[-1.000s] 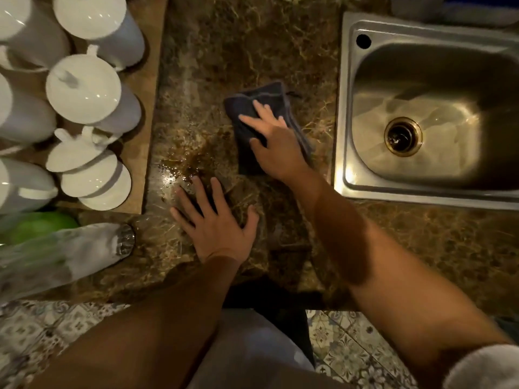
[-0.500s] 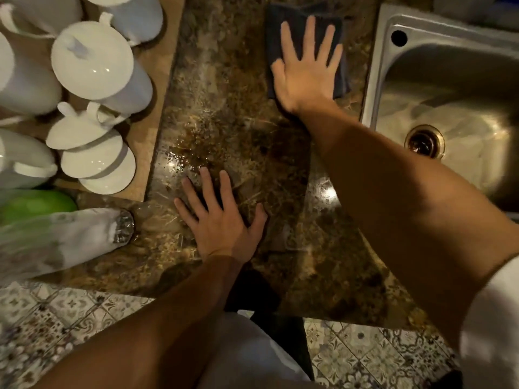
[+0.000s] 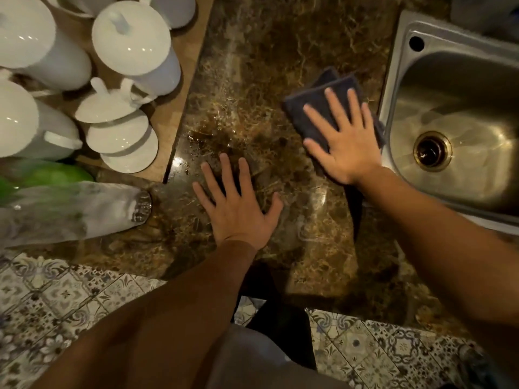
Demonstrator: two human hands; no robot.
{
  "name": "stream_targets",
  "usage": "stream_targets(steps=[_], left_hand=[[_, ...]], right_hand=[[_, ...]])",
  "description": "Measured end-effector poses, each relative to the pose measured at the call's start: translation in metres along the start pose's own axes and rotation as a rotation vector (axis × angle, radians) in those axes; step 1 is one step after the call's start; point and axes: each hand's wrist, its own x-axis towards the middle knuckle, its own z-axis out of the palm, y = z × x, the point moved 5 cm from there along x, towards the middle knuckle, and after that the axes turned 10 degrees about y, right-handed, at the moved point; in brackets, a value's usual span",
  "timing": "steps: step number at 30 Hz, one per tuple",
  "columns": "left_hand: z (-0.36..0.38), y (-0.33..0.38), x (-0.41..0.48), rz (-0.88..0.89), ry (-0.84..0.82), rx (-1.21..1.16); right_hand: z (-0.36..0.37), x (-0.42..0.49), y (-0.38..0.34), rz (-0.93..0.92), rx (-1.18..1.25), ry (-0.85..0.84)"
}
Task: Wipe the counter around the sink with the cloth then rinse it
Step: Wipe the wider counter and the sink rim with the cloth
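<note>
Right hand (image 3: 346,143), fingers spread flat, pressing dark cloth (image 3: 314,113) onto counter (image 3: 266,66) beside sink (image 3: 398,88); left hand (image 3: 237,209) flat, holding nothing.

White cups (image 3: 132,43) stood upside down on a wooden board (image 3: 168,119) at the left, a clear glass (image 3: 84,211) just below the board, something green (image 3: 56,175) beside the glass, patterned floor tiles (image 3: 56,299) lay underneath
</note>
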Motion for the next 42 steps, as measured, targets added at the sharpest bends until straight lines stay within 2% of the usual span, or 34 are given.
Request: stream_targets(steps=[2, 4, 6, 8, 13, 17, 19, 21, 24, 27, 33, 37, 42], left_hand=[[0.003, 0.000, -0.001, 0.003, -0.013, 0.000], [0.004, -0.001, -0.004, 0.001, -0.022, -0.009], [0.005, 0.000, -0.004, 0.015, -0.012, -0.024], [0.004, 0.000, -0.002, 0.024, -0.004, -0.036], [-0.005, -0.023, -0.020, 0.068, 0.152, -0.241], [-0.014, -0.079, -0.041, -0.117, 0.236, -0.249], [-0.017, -0.097, -0.047, -0.103, 0.284, -0.239], [-0.018, -0.107, -0.049, -0.123, 0.327, -0.277], [-0.019, -0.109, -0.047, -0.261, 0.369, -0.434], [-0.021, -0.097, -0.051, -0.390, 0.328, -0.517], [-0.024, -0.058, -0.051, -0.392, 0.260, -0.223], [-0.017, -0.040, -0.048, -0.426, 0.234, -0.130], [-0.007, -0.033, -0.053, -0.439, 0.286, 0.059]], right_hand=[[0.004, 0.011, -0.006, 0.281, 0.040, 0.004], [0.010, 0.024, -0.019, 0.469, 0.079, -0.045], [0.013, 0.038, -0.031, 0.549, 0.100, -0.081], [0.012, 0.051, -0.043, 0.555, 0.106, -0.095], [0.015, 0.068, -0.104, 0.312, 0.060, -0.082], [0.017, 0.057, -0.168, -0.101, 0.078, -0.048], [0.018, 0.024, -0.191, -0.300, 0.115, -0.045], [0.020, -0.022, -0.199, -0.417, 0.148, -0.064], [0.019, -0.095, -0.187, -0.472, 0.176, -0.051], [0.014, -0.159, -0.162, -0.510, 0.172, -0.058], [0.001, -0.219, -0.103, -0.544, 0.085, -0.138], [-0.007, -0.195, -0.067, -0.583, 0.130, -0.100], [-0.004, -0.113, -0.047, -0.431, 0.039, -0.024]])
